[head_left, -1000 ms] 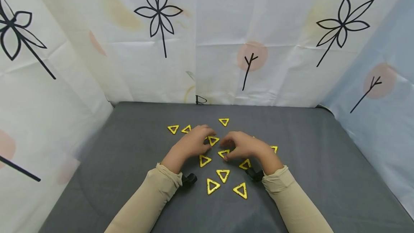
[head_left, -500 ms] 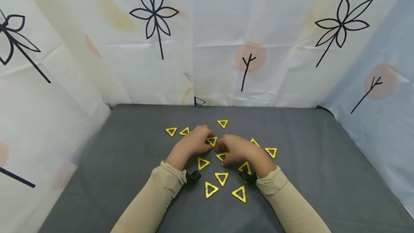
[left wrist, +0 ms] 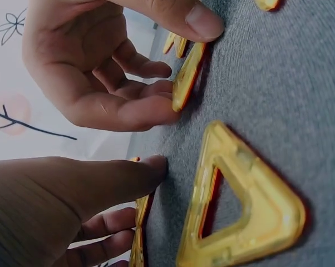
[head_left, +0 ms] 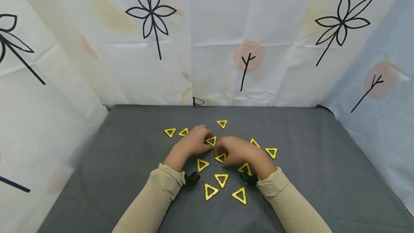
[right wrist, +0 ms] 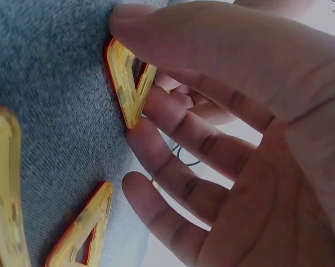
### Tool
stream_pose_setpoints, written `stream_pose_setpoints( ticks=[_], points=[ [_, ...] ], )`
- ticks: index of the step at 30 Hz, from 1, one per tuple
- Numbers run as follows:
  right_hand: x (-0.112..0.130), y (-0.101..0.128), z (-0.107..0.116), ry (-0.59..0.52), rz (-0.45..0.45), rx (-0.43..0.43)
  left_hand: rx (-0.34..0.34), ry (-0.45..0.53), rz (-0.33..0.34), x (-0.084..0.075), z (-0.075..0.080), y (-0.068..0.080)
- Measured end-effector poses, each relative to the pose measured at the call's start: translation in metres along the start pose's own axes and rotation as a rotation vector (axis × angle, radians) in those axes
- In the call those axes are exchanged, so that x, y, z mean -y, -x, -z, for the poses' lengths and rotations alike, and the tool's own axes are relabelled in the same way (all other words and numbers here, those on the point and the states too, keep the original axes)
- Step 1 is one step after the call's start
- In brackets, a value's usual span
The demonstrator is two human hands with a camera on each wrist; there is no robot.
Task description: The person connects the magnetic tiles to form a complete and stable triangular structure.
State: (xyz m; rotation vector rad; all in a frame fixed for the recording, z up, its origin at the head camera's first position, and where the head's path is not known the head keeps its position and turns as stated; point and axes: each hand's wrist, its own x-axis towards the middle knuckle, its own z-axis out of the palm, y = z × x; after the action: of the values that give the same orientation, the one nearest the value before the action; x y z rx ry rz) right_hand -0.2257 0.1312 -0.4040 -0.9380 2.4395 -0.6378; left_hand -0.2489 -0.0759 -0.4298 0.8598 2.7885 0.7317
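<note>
1. White sheet backdrop (head_left: pixel 207 39) with black flower drawings and pale orange dots hangs behind and on both sides of the work.
2. Grey table (head_left: pixel 323 175) carries everything; both beige sleeves (head_left: pixel 152 200) come in from the near edge.
3. Left hand (head_left: pixel 191 144), fingers curled, tips pinching the upper yellow triangle (head_left: pixel 211 140), which is just beyond its fingertips and beside the right hand.
4. Right hand (head_left: pixel 237 151), thumb and fingers curled round the lower yellow triangle (head_left: pixel 221 158); right wrist view shows the thumb on top and fingers under it, the piece tipped up on edge off the cloth (right wrist: pixel 128 83).
5. Hands nearly touch, the two held pieces close together between them.
6. Loose yellow triangles (head_left: pixel 221 180) lie flat all round the grip: four towards the person, below the hands; two out past the left hand (head_left: pixel 170 132); one beyond both hands (head_left: pixel 221 123); two past the right hand (head_left: pixel 271 151).
7. Black wrist mounts (head_left: pixel 191 178) sit under each wrist.
</note>
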Motion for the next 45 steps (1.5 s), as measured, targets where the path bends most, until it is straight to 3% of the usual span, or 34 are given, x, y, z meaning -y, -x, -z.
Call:
stream_pose_setpoints(
  ticks=[7, 20, 25, 29, 37, 45],
  points=[
    [-0.007, 0.007, 0.008, -0.029, 0.042, -0.050, 0.019, 0.062, 0.016, 0.005, 0.002, -0.001],
    [-0.047, 0.014, 0.024, -0.238, 0.003, -0.213, 0.000, 0.020, 0.039, 0.010, -0.002, -0.003],
    [-0.056, 0.017, 0.027, -0.275, -0.031, -0.213, -0.011, -0.007, 0.031, 0.008, -0.002, -0.003],
    [-0.059, 0.019, 0.029, -0.264, -0.060, -0.180, -0.007, -0.025, 0.029, 0.007, -0.002, -0.004],
    [-0.059, 0.019, 0.030, -0.094, -0.123, -0.149, 0.003, -0.042, 0.020, 0.006, -0.004, -0.005],
    [-0.055, 0.015, 0.026, -0.058, -0.140, -0.167, 0.017, -0.038, 0.009, 0.000, -0.004, -0.003]
  ],
)
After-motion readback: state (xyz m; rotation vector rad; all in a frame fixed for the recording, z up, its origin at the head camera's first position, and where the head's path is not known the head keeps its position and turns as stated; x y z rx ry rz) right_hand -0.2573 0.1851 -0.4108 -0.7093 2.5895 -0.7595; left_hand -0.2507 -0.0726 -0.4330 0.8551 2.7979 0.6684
